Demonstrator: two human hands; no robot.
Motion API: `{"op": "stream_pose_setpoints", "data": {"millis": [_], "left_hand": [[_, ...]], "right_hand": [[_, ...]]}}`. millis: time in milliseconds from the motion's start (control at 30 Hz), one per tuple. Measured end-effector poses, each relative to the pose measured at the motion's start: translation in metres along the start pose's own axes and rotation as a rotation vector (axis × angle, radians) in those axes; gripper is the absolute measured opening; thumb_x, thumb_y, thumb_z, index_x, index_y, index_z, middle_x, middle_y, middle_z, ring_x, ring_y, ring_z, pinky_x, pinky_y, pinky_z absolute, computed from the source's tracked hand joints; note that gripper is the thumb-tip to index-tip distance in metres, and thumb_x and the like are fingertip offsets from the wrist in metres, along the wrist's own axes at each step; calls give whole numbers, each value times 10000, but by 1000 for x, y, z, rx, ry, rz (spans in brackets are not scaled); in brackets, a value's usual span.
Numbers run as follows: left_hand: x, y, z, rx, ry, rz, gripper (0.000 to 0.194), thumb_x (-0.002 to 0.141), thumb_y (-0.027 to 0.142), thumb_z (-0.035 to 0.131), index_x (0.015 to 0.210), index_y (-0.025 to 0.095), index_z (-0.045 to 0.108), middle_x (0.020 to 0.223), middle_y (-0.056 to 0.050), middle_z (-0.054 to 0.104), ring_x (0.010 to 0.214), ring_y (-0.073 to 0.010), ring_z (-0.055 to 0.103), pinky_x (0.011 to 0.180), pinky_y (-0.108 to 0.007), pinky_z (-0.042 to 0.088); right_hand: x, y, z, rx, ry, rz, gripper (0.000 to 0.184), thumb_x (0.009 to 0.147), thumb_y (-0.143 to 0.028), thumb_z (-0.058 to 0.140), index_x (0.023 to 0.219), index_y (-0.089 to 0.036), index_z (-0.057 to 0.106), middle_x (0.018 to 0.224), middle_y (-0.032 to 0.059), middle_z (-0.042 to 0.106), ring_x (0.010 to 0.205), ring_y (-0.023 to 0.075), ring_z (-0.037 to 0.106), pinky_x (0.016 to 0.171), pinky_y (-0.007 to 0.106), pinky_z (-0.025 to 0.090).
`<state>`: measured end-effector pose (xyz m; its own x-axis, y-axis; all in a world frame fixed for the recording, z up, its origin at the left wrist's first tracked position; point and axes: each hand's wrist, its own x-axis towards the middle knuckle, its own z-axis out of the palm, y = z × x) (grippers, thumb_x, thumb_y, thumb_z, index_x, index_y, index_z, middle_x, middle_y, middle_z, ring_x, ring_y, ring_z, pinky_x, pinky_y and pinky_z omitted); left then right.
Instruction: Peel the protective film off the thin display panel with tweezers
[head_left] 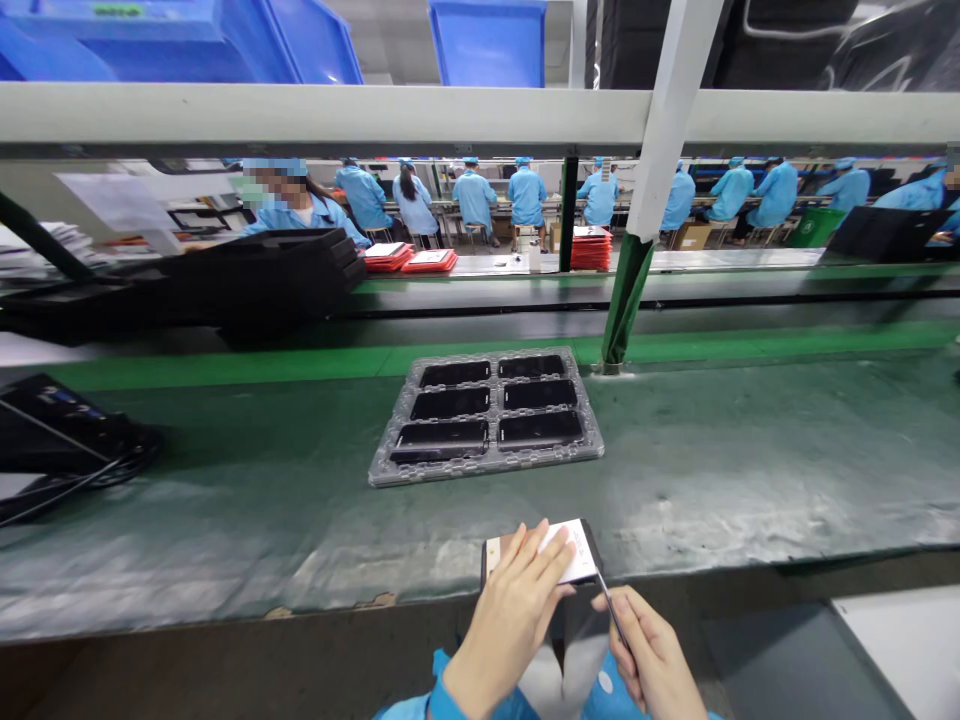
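Observation:
At the bench's front edge lies an opened phone [491, 562], with a white rectangular panel [579, 562], perhaps its battery, showing on top. My left hand [517, 595] rests across it, fingers stretched over the panel and thumb at the near side, holding it in place. A thin, dark, rod-like tool [611, 603] is pinched in my right hand [646, 640]; its tip meets the right end of the phone near the panel's corner. Whether it is tweezers or a pry tool I cannot make out. Part of the phone is hidden under my left hand.
A clear plastic tray [491, 470] with several dark phones sits farther back on the green bench [247, 500]. Behind it rises a post [626, 290]. Black equipment with cables [67, 440] stands left, near black trays [285, 280]. Co-workers in blue sit beyond.

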<state>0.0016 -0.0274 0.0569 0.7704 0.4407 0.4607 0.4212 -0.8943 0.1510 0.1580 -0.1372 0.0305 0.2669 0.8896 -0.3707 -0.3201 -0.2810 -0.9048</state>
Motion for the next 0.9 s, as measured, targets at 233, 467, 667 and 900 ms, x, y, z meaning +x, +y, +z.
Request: {"op": "stream_pose_setpoints", "data": {"millis": [233, 467, 667, 900], "left_hand": [[5, 2, -4, 55, -16, 21, 331, 1026, 206, 413, 1329, 171, 540, 1326, -72, 662, 1241, -272, 620, 983, -487, 574], [1, 0, 2, -11, 0, -10, 382, 1002, 190, 472, 1381, 215, 512, 1347, -80, 647, 1280, -267, 589, 1013, -499, 550], [-1, 1, 5, -14, 6, -15, 365, 1005, 201, 473, 1366, 194, 521, 1364, -84, 633, 1296, -286, 571, 1014, -532, 546], [-6, 0, 8, -16, -30, -28, 408, 999, 271, 511, 1398, 191, 489, 1473, -80, 531, 1413, -311, 424, 1053, -548, 510]], "right_hand": [[0, 2, 10, 27, 54, -152, 562, 760, -752, 635, 754, -196, 554, 482, -107, 369, 408, 41, 230, 404, 187, 194], [-5, -6, 11, -13, 117, -116, 589, 734, -771, 633, 844, -193, 645, 539, -77, 437, 347, 44, 275, 327, 188, 195], [0, 0, -3, 15, 126, -86, 594, 700, -777, 659, 814, -194, 635, 517, -87, 394, 375, 46, 267, 352, 185, 207], [-5, -4, -11, -84, 207, -142, 569, 745, -775, 619, 769, -206, 616, 551, -67, 396, 466, 89, 271, 405, 220, 194]]}}
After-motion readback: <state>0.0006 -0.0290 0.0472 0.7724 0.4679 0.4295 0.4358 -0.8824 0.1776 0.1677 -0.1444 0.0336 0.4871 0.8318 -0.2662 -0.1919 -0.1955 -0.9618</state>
